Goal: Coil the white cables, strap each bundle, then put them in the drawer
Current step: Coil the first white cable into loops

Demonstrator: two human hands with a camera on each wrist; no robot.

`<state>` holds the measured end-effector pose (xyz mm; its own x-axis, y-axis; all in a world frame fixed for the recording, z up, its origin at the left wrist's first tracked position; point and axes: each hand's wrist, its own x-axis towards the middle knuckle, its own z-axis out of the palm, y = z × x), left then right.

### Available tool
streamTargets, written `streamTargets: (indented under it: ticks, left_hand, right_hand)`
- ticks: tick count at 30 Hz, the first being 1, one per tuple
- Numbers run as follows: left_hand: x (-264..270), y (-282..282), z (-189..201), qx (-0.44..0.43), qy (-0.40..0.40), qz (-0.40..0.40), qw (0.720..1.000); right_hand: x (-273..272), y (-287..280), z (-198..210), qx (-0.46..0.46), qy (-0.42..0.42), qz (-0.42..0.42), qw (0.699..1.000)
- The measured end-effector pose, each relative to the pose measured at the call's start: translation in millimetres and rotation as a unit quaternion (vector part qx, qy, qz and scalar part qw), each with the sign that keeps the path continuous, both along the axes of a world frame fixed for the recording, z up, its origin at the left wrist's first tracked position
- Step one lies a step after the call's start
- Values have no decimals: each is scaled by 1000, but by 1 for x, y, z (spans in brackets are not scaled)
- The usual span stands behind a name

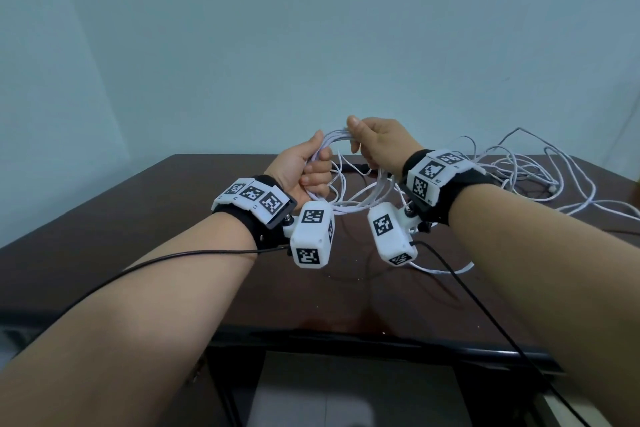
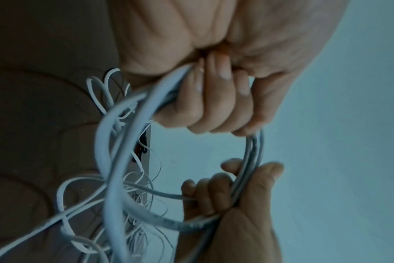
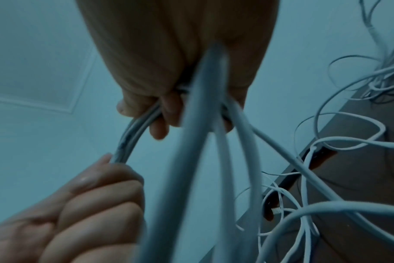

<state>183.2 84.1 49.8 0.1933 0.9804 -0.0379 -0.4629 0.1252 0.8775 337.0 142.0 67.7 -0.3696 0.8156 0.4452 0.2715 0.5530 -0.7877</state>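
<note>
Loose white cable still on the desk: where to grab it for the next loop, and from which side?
Probably take the slack strand where it leaves the coil, just below the right hand. Come from above with that hand while the left hand holds the coil. That stretch runs single and untangled; farther right, the loose cable on the desk overlaps itself.

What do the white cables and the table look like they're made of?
The cables: probably soft plastic or rubber sheathing, matte; they bend into loose loops without kinking. The table: dark brown and glossy, with faint reflections on top, so likely varnished wood or a wood-look laminate; which one can't be told.
</note>
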Motion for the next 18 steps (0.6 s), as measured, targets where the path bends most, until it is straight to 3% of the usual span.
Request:
streamTargets:
  ticks: [6,11,14,18]
  left_hand:
    - [-8,1,0,-11,-35,50,998]
    - [-4,1,-1,-10,-20,32,999]
    - [0,0,1,-29,-20,7,999]
    - [2,1,0,-48,-42,48,997]
  right_hand:
    - [7,-1,-5,-15,-93,-17,995]
    - [-2,5,-14,11,-22,-87,996]
    - [-6,11,-14,20,-31,-137,990]
    - [0,10,-13,2,-35,-87,996]
